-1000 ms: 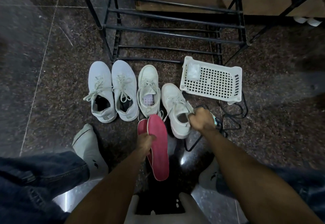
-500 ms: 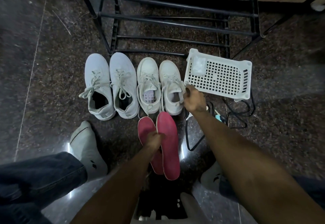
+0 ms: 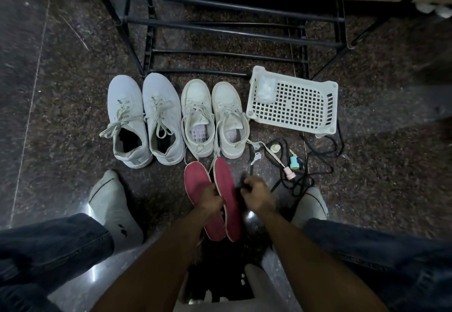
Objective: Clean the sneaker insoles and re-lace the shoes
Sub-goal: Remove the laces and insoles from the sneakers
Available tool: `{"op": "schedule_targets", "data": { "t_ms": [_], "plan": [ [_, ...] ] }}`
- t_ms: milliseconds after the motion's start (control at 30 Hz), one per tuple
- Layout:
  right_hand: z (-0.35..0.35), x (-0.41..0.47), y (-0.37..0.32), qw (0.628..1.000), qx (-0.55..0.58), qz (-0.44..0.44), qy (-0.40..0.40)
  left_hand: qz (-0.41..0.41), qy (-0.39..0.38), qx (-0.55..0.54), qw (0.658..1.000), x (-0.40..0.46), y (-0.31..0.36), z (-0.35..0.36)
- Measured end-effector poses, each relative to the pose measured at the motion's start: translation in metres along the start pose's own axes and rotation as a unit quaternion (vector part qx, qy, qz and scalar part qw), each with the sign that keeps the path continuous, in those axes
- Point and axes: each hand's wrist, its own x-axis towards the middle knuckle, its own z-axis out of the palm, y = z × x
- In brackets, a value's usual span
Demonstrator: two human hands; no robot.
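Right hand [image 3: 256,195] off sneaker [image 3: 230,120], curled (blurred, grip unclear), left hand [image 3: 210,200] gripping insoles [image 3: 226,189]

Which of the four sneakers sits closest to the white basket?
The rightmost sneaker, beside the white basket; the other three lie further left.

Two pink-red insoles [image 3: 221,201] with pale edges. Four white sneakers [image 3: 171,118], white laces; lilac dotted lining in one [image 3: 198,133]. White grid-perforated basket [image 3: 293,102]. Black rack [image 3: 232,8]. Dark speckled floor [image 3: 61,79]. Grey socks [image 3: 112,204], blue jeans [image 3: 49,245].
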Motion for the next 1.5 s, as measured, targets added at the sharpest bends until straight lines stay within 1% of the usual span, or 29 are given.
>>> {"op": "schedule_targets", "data": {
  "t_ms": [67,133,200,233,333,433,533,600,733,800,867,933,1000,1033,1100,1167,1200,1233,1267,1333,1367,1433,1500],
  "plan": [
    [0.011,-0.010,0.011,0.998,-0.029,-0.022,-0.042,0.014,0.003,-0.003,1.000,0.000,0.000,-0.003],
    [0.019,-0.018,0.013,0.996,-0.041,-0.037,-0.072,0.019,-0.018,-0.011,1.000,-0.004,0.003,-0.007],
    [0.026,-0.023,0.010,0.996,-0.032,-0.027,-0.083,0.036,-0.029,0.003,0.999,-0.007,0.001,-0.011],
    [0.029,-0.024,0.007,0.996,-0.022,-0.017,-0.083,0.041,-0.023,0.017,0.999,-0.006,-0.001,-0.011],
    [0.033,-0.022,0.002,0.997,0.013,0.002,-0.070,0.045,0.029,0.051,0.997,-0.003,-0.007,-0.011],
    [0.032,-0.019,-0.001,0.998,0.002,-0.009,-0.064,0.044,0.068,0.096,0.992,0.001,-0.007,-0.010],
    [0.032,-0.020,0.001,0.994,-0.062,-0.052,-0.078,0.038,0.070,0.102,0.992,0.006,-0.008,-0.006],
    [0.032,-0.021,0.003,0.990,-0.096,-0.066,-0.075,0.036,0.063,0.120,0.990,0.010,-0.011,-0.002],
    [0.026,-0.021,0.004,0.990,-0.120,-0.067,-0.029,0.065,0.035,0.226,0.971,0.014,-0.010,0.000],
    [0.022,-0.022,0.001,0.990,-0.122,-0.063,-0.006,0.065,0.044,0.277,0.958,0.010,-0.004,-0.004],
    [0.017,-0.022,-0.007,0.992,-0.101,-0.068,0.014,0.056,0.086,0.282,0.954,-0.001,0.008,-0.013],
    [0.011,-0.021,-0.021,0.993,-0.074,-0.090,0.028,0.058,0.174,0.253,0.950,-0.012,0.020,-0.027],
    [0.004,-0.019,-0.039,0.989,-0.057,-0.128,0.042,0.086,0.264,0.213,0.937,-0.021,0.031,-0.044],
    [0.001,-0.018,-0.049,0.986,-0.050,-0.150,0.048,0.116,0.301,0.182,0.929,-0.024,0.036,-0.053],
    [-0.007,-0.016,-0.072,0.977,-0.040,-0.201,0.056,0.188,0.366,0.126,0.903,-0.030,0.043,-0.072],
    [-0.011,-0.014,-0.095,0.961,-0.041,-0.269,0.053,0.240,0.420,0.136,0.865,-0.033,0.051,-0.093],
    [-0.012,-0.014,-0.106,0.950,-0.052,-0.306,0.044,0.253,0.427,0.162,0.853,-0.033,0.053,-0.104],
    [-0.012,-0.014,-0.118,0.937,-0.071,-0.340,0.028,0.250,0.417,0.200,0.850,-0.032,0.055,-0.114],
    [-0.011,-0.015,-0.129,0.927,-0.095,-0.364,0.005,0.231,0.393,0.244,0.856,-0.031,0.056,-0.124],
    [-0.006,-0.016,-0.149,0.914,-0.144,-0.375,-0.049,0.195,0.318,0.321,0.870,-0.027,0.056,-0.138],
    [-0.003,-0.016,-0.158,0.911,-0.167,-0.370,-0.074,0.192,0.287,0.349,0.871,-0.028,0.055,-0.144],
    [0.006,-0.017,-0.169,0.904,-0.202,-0.357,-0.119,0.202,0.263,0.397,0.856,-0.031,0.052,-0.151],
    [0.016,-0.018,-0.171,0.898,-0.221,-0.350,-0.152,0.196,0.251,0.462,0.828,-0.036,0.051,-0.156]
  ]
}}
